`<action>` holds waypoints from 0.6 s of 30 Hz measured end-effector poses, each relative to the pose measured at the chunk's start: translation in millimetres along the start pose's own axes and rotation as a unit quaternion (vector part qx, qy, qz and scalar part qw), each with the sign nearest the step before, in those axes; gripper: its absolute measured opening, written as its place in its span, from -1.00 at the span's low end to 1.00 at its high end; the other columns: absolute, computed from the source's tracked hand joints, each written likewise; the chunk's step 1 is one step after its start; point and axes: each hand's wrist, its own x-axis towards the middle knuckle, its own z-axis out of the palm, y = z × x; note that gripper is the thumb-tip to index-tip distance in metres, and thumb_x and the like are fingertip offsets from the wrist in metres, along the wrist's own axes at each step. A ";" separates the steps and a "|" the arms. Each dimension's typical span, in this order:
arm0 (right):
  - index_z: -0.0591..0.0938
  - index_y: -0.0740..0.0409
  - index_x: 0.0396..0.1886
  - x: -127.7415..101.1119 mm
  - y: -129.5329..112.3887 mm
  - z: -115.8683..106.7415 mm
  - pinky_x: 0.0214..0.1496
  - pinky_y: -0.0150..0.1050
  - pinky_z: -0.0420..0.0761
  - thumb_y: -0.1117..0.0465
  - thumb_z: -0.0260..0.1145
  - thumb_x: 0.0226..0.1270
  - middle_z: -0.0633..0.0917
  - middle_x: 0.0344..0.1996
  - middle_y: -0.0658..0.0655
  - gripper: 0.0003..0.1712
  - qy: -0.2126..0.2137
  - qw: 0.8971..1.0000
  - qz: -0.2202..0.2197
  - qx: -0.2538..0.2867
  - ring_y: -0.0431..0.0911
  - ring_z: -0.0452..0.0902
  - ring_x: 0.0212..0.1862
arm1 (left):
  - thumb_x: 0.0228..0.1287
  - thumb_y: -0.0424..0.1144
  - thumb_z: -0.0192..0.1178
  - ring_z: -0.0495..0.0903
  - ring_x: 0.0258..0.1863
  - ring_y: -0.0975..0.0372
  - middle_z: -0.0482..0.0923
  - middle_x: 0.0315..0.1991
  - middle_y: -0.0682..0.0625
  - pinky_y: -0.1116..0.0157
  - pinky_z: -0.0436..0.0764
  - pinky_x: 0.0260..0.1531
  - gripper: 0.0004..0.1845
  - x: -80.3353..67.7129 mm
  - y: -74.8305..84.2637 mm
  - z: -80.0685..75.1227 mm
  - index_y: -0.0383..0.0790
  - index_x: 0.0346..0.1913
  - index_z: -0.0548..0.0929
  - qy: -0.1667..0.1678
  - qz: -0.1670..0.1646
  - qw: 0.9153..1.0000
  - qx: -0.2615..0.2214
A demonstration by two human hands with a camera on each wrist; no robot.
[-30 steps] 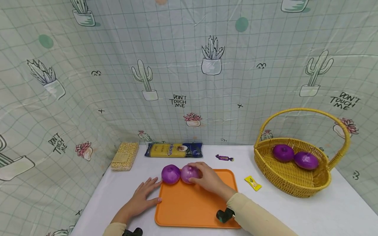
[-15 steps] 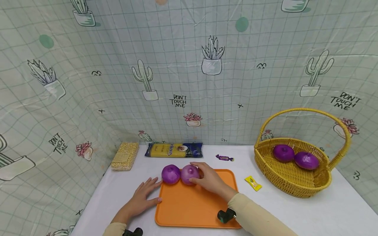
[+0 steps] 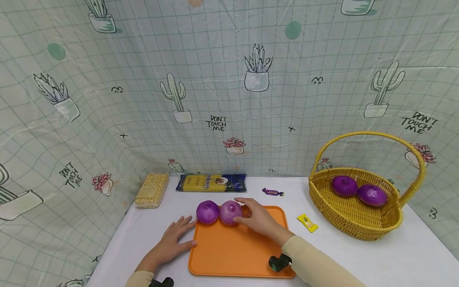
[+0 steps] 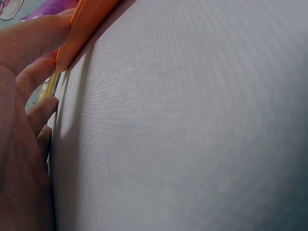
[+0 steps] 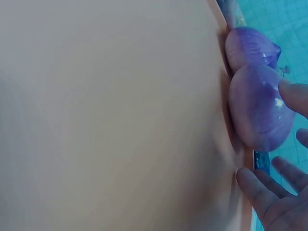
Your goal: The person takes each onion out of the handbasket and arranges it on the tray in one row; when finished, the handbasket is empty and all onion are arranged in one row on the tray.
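Two purple onions stand side by side at the back left of an orange tray (image 3: 236, 253): a darker onion (image 3: 207, 212) and, to its right, a paler onion (image 3: 228, 213). My right hand (image 3: 261, 220) is at the paler one's right side, thumb and fingers spread. In the right wrist view a gap shows between some fingertips (image 5: 246, 179) and the paler onion (image 5: 260, 108); whether the digit overlapping it touches is unclear. My left hand (image 3: 173, 240) lies with spread fingers along the tray's left edge, fingertips against the rim (image 4: 79, 41) in the left wrist view.
A yellow wicker basket (image 3: 331, 213) holding two purple onions (image 3: 372, 195) stands at the right. A yellow candy (image 3: 307, 223) and a purple candy (image 3: 273, 192) lie behind the tray's right side. A pasta packet (image 3: 211, 183) and a bag of kernels (image 3: 152, 190) line the back left.
My right hand has drawn slightly right, its fingers opening away from the paler onion, whose top now points more toward me. The left hand has stayed put.
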 end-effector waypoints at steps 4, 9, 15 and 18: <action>0.46 0.07 0.45 -3.1 5.2 -3.6 0.18 -0.02 0.66 -0.02 0.50 0.30 0.49 0.35 0.21 -0.22 -0.001 1.000 0.003 0.009 0.11 0.54 0.25 | 0.32 0.10 0.33 -0.10 0.58 -0.25 0.17 0.55 -0.28 -0.29 -0.26 0.48 -0.24 -0.3 0.9 -0.2 -0.18 0.47 0.44 0.000 0.000 1.000 -0.001; 0.45 0.04 0.46 -7.8 9.7 -7.6 0.20 0.00 0.65 -0.01 0.48 0.32 0.49 0.36 0.19 -0.24 0.000 1.000 0.007 0.009 0.13 0.51 0.29 | 0.32 0.09 0.33 -0.09 0.57 -0.25 0.18 0.54 -0.29 -0.29 -0.25 0.48 -0.24 -0.9 1.6 0.0 -0.20 0.47 0.44 0.002 0.001 1.000 0.002; 0.45 0.14 0.45 -15.3 12.5 -14.2 0.18 -0.01 0.66 0.08 0.46 0.36 0.52 0.31 0.22 -0.28 -0.001 1.000 -0.007 0.018 0.16 0.51 0.27 | 0.31 0.08 0.34 -0.07 0.57 -0.26 0.20 0.53 -0.30 -0.29 -0.25 0.48 -0.25 -1.9 1.8 0.0 -0.21 0.46 0.45 0.006 0.005 1.000 0.004; 0.48 0.17 0.42 -19.5 14.2 -18.7 0.15 -0.02 0.67 0.11 0.46 0.36 0.54 0.28 0.24 -0.32 0.002 1.000 -0.013 0.015 0.19 0.52 0.24 | 0.31 0.07 0.35 -0.06 0.56 -0.27 0.21 0.53 -0.30 -0.30 -0.24 0.47 -0.26 -1.7 2.2 -0.3 -0.21 0.45 0.46 0.007 0.008 1.000 0.004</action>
